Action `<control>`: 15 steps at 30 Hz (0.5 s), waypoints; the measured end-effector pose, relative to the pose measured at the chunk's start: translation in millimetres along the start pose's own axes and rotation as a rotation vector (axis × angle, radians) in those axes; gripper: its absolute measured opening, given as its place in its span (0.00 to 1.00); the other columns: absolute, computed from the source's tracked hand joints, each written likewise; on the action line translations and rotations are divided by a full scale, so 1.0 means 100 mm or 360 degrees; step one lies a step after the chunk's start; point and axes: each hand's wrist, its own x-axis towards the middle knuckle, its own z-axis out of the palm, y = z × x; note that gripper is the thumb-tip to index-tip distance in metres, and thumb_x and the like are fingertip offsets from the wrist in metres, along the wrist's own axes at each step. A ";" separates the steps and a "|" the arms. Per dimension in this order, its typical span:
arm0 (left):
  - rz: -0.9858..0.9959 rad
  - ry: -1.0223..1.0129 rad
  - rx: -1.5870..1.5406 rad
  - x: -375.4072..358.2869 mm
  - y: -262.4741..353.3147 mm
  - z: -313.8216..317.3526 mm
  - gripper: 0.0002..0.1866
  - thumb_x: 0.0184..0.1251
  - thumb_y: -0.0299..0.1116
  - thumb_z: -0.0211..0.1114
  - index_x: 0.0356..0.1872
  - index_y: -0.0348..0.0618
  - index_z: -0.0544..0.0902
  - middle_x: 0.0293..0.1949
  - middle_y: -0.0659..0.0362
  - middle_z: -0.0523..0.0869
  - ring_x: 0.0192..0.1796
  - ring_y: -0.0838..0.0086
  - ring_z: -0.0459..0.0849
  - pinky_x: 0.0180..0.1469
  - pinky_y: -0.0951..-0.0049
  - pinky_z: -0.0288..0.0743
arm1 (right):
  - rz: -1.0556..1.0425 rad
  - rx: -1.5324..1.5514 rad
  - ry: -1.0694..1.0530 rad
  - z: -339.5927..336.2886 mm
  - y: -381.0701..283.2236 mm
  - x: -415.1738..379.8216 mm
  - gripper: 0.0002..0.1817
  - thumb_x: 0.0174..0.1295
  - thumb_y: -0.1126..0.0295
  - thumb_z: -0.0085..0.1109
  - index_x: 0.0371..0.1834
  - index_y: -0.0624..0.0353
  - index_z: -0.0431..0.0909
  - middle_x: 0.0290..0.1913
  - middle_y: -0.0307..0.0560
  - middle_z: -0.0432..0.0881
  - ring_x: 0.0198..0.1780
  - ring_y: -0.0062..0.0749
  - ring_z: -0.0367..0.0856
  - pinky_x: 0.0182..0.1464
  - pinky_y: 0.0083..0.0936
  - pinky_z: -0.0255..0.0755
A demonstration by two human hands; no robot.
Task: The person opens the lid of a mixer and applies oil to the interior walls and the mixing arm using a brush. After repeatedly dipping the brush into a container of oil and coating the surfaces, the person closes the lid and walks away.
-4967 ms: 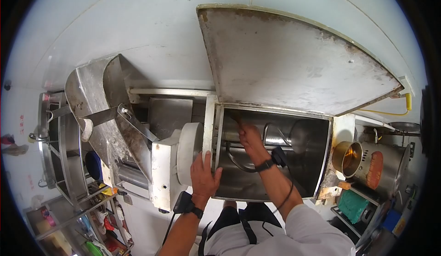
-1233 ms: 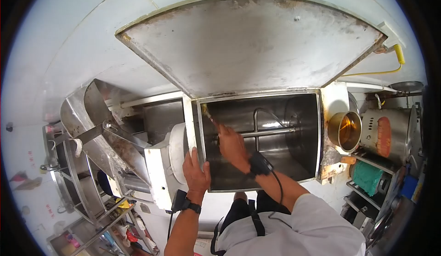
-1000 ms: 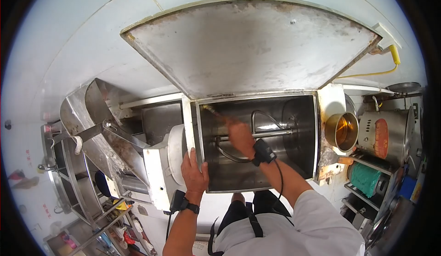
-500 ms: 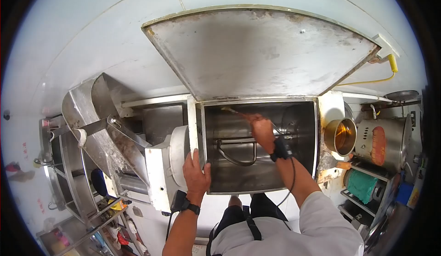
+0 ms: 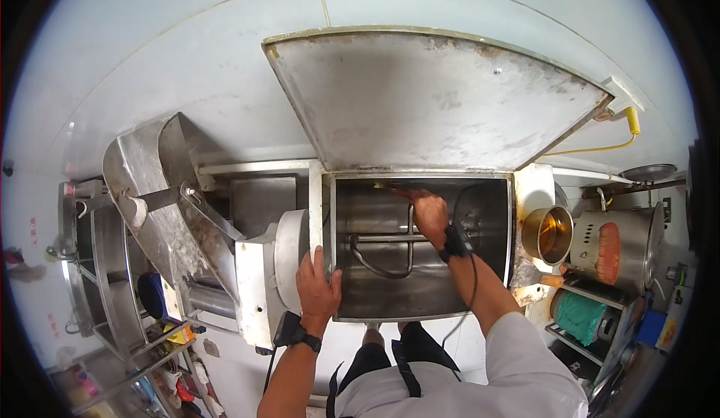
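Note:
My right hand (image 5: 430, 220) is closed round the reddish handle of a brush (image 5: 400, 191). Its pale tip points left, against the back wall of a steel mixer tub (image 5: 420, 298). Below the brush, a bent metal stirring bar (image 5: 382, 274) crosses the tub. My left hand (image 5: 316, 289) lies with fingers extended on the white frame at the tub's left edge. Both wrists wear black straps with cables. The tub's large metal lid (image 5: 442, 103) stands raised behind it.
To the tub's right, a pot of golden liquid (image 5: 555, 234) stands near a large steel drum (image 5: 619, 249). At left are a curved metal chute (image 5: 161, 204) and a round white housing (image 5: 291, 257). A yellow-handled cord (image 5: 632, 121) hangs by the lid.
The view has shifted slightly. My right hand and the brush have moved a little along the tub's back wall; my left hand stays on the frame.

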 end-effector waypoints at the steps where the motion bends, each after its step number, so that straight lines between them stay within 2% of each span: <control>1: 0.0009 0.0003 -0.0003 0.01 -0.01 0.00 0.32 0.67 0.40 0.58 0.68 0.34 0.63 0.60 0.34 0.69 0.59 0.41 0.70 0.61 0.50 0.63 | 0.0022 0.0084 0.0181 -0.20 -0.04 -0.12 0.16 0.53 0.80 0.53 0.48 0.62 0.77 0.36 0.56 0.81 0.35 0.52 0.83 0.36 0.42 0.78; 3: -0.0002 -0.0004 -0.0019 0.01 0.00 -0.01 0.32 0.67 0.40 0.59 0.68 0.34 0.63 0.60 0.34 0.69 0.59 0.41 0.70 0.61 0.51 0.63 | 0.0154 0.0281 0.0417 -0.53 -0.19 -0.36 0.17 0.54 0.80 0.54 0.48 0.61 0.77 0.35 0.55 0.81 0.34 0.52 0.82 0.35 0.44 0.77; 6: -0.0015 -0.0003 -0.0011 0.00 0.02 -0.01 0.32 0.66 0.40 0.59 0.68 0.34 0.63 0.59 0.34 0.69 0.58 0.41 0.70 0.61 0.51 0.63 | 0.0293 0.0276 0.0493 -0.31 -0.23 -0.53 0.17 0.56 0.79 0.52 0.50 0.61 0.77 0.35 0.54 0.81 0.33 0.53 0.82 0.34 0.44 0.77; 7: -0.0006 0.0000 0.0013 0.01 0.02 -0.02 0.32 0.66 0.40 0.59 0.68 0.34 0.63 0.59 0.34 0.69 0.58 0.42 0.70 0.61 0.51 0.63 | 0.0303 0.0157 0.0353 -0.17 -0.18 -0.48 0.17 0.57 0.79 0.51 0.51 0.60 0.77 0.34 0.55 0.81 0.31 0.53 0.83 0.33 0.43 0.77; 8: -0.0007 0.0008 0.0024 0.03 0.01 -0.02 0.32 0.66 0.40 0.59 0.68 0.34 0.63 0.59 0.34 0.69 0.58 0.42 0.70 0.61 0.51 0.63 | 0.0295 0.0167 0.0360 0.01 -0.12 -0.37 0.17 0.57 0.79 0.51 0.51 0.60 0.77 0.34 0.55 0.81 0.31 0.53 0.83 0.33 0.43 0.77; 10: -0.0037 -0.0022 0.0013 0.00 0.01 -0.01 0.33 0.64 0.40 0.61 0.67 0.35 0.63 0.59 0.35 0.68 0.59 0.42 0.70 0.60 0.50 0.63 | 0.0144 -0.0047 0.0152 0.30 -0.01 -0.18 0.19 0.56 0.78 0.51 0.52 0.57 0.77 0.34 0.56 0.81 0.30 0.52 0.83 0.32 0.42 0.78; 14: -0.0018 -0.0043 -0.0042 -0.01 0.01 -0.03 0.33 0.64 0.40 0.61 0.67 0.35 0.63 0.59 0.34 0.68 0.59 0.42 0.69 0.60 0.50 0.63 | 0.0034 0.0032 0.0190 0.00 -0.08 -0.04 0.20 0.55 0.78 0.52 0.53 0.55 0.77 0.34 0.54 0.82 0.32 0.50 0.83 0.32 0.43 0.78; 15: -0.0017 -0.0036 -0.0024 0.00 0.01 -0.02 0.33 0.64 0.40 0.61 0.67 0.35 0.63 0.59 0.34 0.68 0.59 0.41 0.69 0.60 0.49 0.63 | 0.0148 0.0080 0.0265 0.03 -0.06 -0.14 0.20 0.56 0.78 0.51 0.53 0.55 0.78 0.33 0.54 0.81 0.32 0.49 0.83 0.32 0.43 0.77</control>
